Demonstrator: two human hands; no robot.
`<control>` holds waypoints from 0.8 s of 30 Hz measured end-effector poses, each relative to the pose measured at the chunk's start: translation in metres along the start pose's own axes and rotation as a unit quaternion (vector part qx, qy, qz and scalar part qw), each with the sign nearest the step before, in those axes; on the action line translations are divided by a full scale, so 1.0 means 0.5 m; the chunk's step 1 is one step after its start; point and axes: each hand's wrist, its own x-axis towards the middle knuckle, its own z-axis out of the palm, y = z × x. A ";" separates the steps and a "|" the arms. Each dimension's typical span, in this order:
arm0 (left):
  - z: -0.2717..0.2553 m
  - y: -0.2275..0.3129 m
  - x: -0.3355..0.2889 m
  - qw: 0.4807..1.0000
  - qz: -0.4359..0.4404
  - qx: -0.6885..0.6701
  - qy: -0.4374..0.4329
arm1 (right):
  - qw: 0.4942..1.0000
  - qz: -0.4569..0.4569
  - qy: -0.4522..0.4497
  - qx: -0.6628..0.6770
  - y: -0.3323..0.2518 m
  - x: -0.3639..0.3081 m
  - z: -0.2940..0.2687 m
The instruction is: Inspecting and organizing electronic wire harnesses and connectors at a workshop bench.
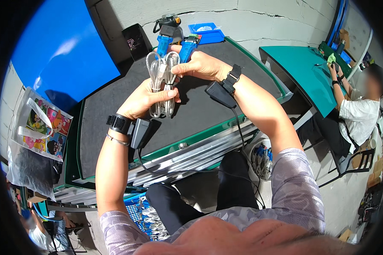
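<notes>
Two coiled grey cables (156,75), tied into bundles, are held side by side above the dark work surface. At their far ends sit two blue connectors: the left connector (164,46) has a dark end, the right connector (186,52) a green terminal block. My left hand (141,100) is closed round the lower part of the coils, its thumb across them. My right hand (205,66) is closed at the upper right, thumb pressing on the coil beside the right connector. Some of its fingers are hidden behind the cables and connectors.
The dark belt-like surface (110,127) has green edges. Behind it stand a black box (137,41) and a blue tray (210,37). A white bucket (254,174) and a blue basket (134,208) hold more cables below. A co-worker (361,110) sits at the green table (291,76).
</notes>
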 end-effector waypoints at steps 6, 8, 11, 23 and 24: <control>0.002 -0.002 0.000 0.999 0.006 -0.051 -0.004 | 1.000 -0.005 0.007 -0.001 -0.006 0.005 0.012; 0.000 -0.001 0.000 0.999 -0.002 -0.053 -0.001 | 0.998 -0.022 0.029 -0.043 -0.013 0.006 0.021; -0.002 -0.001 -0.002 1.000 0.008 -0.025 0.015 | 0.997 -0.021 0.042 -0.057 -0.025 0.000 0.031; -0.027 -0.029 0.018 0.977 0.053 0.145 0.148 | 0.995 -0.001 0.043 -0.095 -0.019 -0.003 0.043; -0.030 -0.033 0.020 0.973 0.058 0.165 0.147 | 0.993 -0.008 0.046 -0.107 -0.020 -0.003 0.044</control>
